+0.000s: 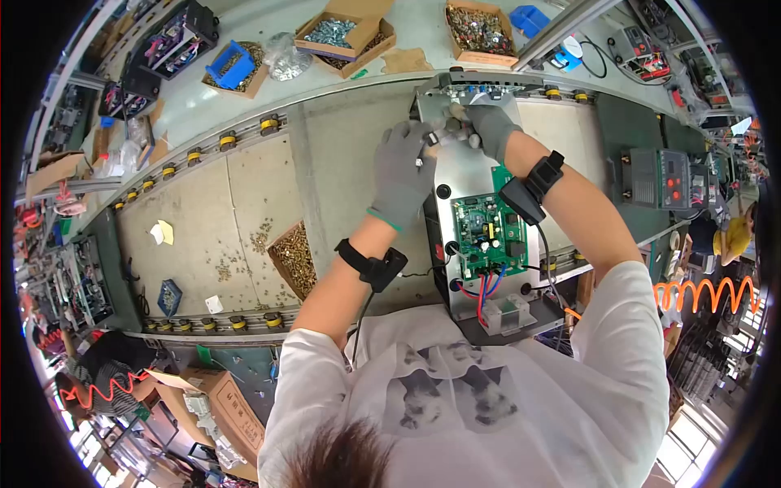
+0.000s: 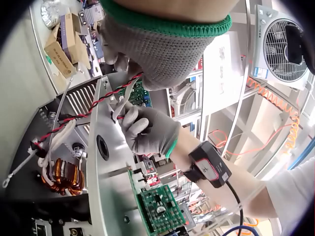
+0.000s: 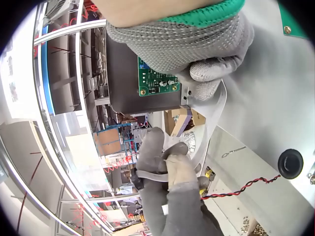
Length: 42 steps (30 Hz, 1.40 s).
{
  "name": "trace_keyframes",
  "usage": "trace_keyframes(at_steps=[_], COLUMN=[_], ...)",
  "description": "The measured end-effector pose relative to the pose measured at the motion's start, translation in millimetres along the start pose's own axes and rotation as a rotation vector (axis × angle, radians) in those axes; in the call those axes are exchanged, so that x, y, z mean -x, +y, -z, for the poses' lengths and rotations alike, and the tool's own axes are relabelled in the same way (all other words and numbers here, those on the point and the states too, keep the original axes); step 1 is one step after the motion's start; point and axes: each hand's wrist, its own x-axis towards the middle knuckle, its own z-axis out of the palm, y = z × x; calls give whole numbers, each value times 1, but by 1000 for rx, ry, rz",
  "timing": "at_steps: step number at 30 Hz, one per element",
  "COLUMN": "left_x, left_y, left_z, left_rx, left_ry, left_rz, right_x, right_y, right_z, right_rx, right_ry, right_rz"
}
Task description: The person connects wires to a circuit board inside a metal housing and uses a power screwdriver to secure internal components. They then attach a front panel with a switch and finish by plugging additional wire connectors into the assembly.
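Note:
Both hands wear grey gloves at the far end of a metal chassis [image 1: 455,175]. My left hand [image 1: 400,167] [image 2: 155,51] [image 3: 179,191] pinches a flat grey ribbon cable [image 3: 212,120] near its black connector [image 3: 136,179]. My right hand [image 1: 490,130] [image 2: 151,130] [image 3: 197,49] has its fingers curled round the cable's other part, close to the end panel. A small green board [image 3: 157,81] stands on that panel. A red-black twisted wire [image 2: 98,101] [image 3: 241,190] runs by the left hand. Toward the body, a larger green circuit board [image 1: 488,228] lies on the chassis.
A copper-wound coil [image 2: 66,177] sits at the chassis side. On the bench left of the chassis is a carton of brass parts [image 1: 294,260], with loose ones around it. Cartons of small parts [image 1: 480,32] and a blue bin [image 1: 233,67] stand on the far shelf.

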Motion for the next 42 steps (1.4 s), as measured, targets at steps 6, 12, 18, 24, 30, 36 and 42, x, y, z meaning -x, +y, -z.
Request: trace_keyframes(at_steps=[6,12,18,24,30,36,42], left_x=[-20,-61,-65,-57,12,49,72], left_y=[-7,-24,-31,-30,11,26,6], left_z=[-12,-31,-39,-34,-33,-27,-16], left_rx=[159,464,309,326,754,1108,911], left_ry=[106,190,89,90,99,134,-236], left_rz=[-32,-239,-122,-130,381,485,81], right_x=[4,-8,-8,16,61,105,139], right_y=[-2,4,4,-7,28,37,18], right_z=[-8,-1,-8,-6,-19,-1,23], right_rx=[-70,11,17,76,932,1559,1716], right_ry=[99,208,285,194,493,-50,-127], right_rz=[35,66,98,176,774,955,1046])
